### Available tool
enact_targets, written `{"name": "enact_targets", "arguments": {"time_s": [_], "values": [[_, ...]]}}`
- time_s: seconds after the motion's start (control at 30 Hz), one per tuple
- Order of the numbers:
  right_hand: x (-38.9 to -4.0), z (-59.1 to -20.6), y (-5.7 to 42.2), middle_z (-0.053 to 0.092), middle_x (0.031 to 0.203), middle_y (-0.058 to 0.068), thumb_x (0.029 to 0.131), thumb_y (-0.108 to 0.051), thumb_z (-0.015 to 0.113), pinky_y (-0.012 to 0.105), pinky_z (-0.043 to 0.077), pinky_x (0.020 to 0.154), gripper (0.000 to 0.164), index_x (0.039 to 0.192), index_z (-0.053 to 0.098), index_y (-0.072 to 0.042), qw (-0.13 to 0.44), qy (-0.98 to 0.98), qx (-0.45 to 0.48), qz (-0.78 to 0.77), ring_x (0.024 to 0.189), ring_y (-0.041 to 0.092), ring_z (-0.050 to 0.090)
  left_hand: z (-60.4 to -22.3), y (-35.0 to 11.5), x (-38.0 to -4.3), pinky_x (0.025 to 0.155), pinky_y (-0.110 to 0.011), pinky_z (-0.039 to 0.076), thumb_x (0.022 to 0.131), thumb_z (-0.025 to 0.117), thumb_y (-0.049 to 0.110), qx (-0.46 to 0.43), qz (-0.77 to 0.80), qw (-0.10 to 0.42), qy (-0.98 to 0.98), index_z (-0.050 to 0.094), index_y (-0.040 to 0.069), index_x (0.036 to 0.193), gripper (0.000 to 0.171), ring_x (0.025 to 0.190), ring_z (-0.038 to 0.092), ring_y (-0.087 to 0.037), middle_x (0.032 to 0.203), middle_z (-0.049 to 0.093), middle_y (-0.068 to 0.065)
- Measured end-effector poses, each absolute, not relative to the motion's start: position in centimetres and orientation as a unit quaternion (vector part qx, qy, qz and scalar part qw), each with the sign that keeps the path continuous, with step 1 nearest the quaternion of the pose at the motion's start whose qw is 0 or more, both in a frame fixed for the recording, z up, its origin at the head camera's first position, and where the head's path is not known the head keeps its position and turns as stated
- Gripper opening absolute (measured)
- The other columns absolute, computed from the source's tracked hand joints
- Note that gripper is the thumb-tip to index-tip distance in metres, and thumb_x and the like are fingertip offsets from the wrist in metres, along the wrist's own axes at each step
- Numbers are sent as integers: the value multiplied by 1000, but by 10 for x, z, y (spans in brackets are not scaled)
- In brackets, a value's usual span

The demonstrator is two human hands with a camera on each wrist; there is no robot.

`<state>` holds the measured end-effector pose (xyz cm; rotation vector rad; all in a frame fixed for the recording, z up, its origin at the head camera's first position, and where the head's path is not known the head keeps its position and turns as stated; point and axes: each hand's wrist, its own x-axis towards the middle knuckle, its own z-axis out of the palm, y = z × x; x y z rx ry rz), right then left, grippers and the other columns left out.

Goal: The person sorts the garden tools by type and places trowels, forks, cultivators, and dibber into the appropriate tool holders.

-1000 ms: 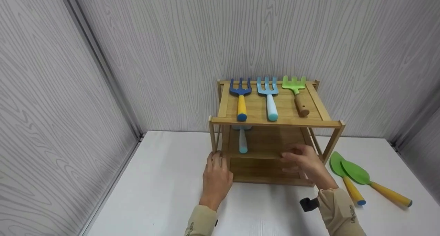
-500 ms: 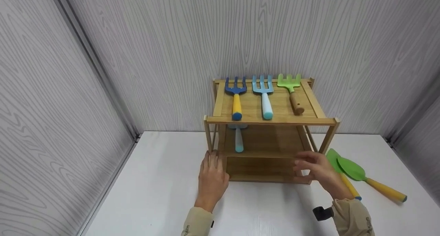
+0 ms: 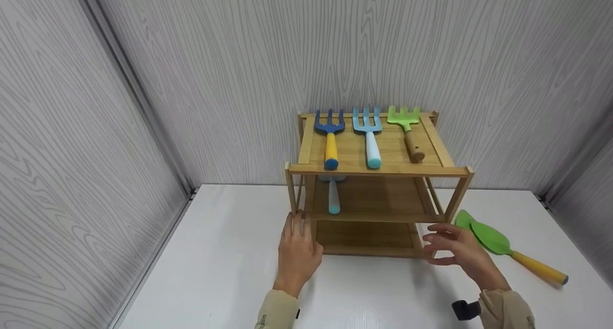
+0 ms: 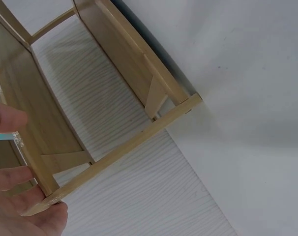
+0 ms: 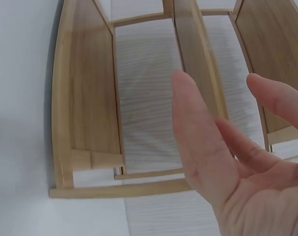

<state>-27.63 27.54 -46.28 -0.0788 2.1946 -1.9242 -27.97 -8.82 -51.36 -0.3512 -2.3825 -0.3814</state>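
Note:
A three-tier wooden shelf rack [image 3: 378, 170] stands on the white table. My left hand [image 3: 298, 253] grips its left front post at the middle tier; in the left wrist view the fingertips [image 4: 53, 216] curl round the post. Relaxed and slightly bent, my right hand [image 3: 462, 252] holds nothing beside the lower right front corner; touch with the post cannot be told. On the top tier lie a blue hand fork [image 3: 331, 142] with a yellow handle, a light blue hand fork [image 3: 371, 142], and a green hand fork [image 3: 409, 140] with a brown handle.
A pale-handled tool [image 3: 334, 197] lies at the left of the middle tier, its head partly hidden. Right of the rack, a green trowel [image 3: 493, 240] with a yellow handle overlaps another green trowel [image 3: 462, 219], partly covered by my right hand. Grey wood-patterned walls [image 3: 239, 80] enclose the table [image 3: 230, 262].
My right hand has drawn back from the middle tier's front edge, moving right and toward me. The left hand stays on the post. The view shifted slightly.

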Motion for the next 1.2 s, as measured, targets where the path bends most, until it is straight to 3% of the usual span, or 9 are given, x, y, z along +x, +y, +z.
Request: {"name": "enact_targets", "arguments": {"time_s": [0.33, 0.67, 1.03, 1.2], "values": [[-276, -459, 289, 69, 106, 8, 98, -15, 65, 46, 59, 83, 56, 139, 40, 13, 113, 757, -18, -643, 98, 25, 70, -513, -90, -281, 109, -48, 42, 79, 76, 9, -135, -134, 358, -914, 57, -6, 133, 59, 130, 49, -44, 136, 55, -24], [-275, -468, 305, 63, 126, 13, 101, -19, 62, 45, 59, 84, 65, 147, 31, 15, 113, 761, 13, -639, 98, 18, 68, -514, -91, -281, 108, -48, 43, 80, 76, 9, -136, -145, 364, -910, 57, -7, 130, 56, 128, 51, -45, 135, 56, -24], [-278, -473, 328, 63, 117, 10, 100, -7, 58, 47, 59, 85, 56, 143, 32, 18, 123, 759, 9, -639, 101, 23, 68, -513, -89, -281, 110, -47, 42, 80, 74, 10, -132, -143, 361, -912, 57, -8, 128, 53, 130, 50, -45, 134, 56, -24], [-282, -470, 338, 62, 119, 10, 100, -11, 60, 47, 59, 84, 60, 144, 30, 18, 145, 775, 20, -614, 100, 24, 68, -511, -88, -281, 107, -48, 44, 80, 76, 10, -129, -146, 360, -912, 58, -9, 124, 51, 128, 51, -45, 133, 56, -25]]}}
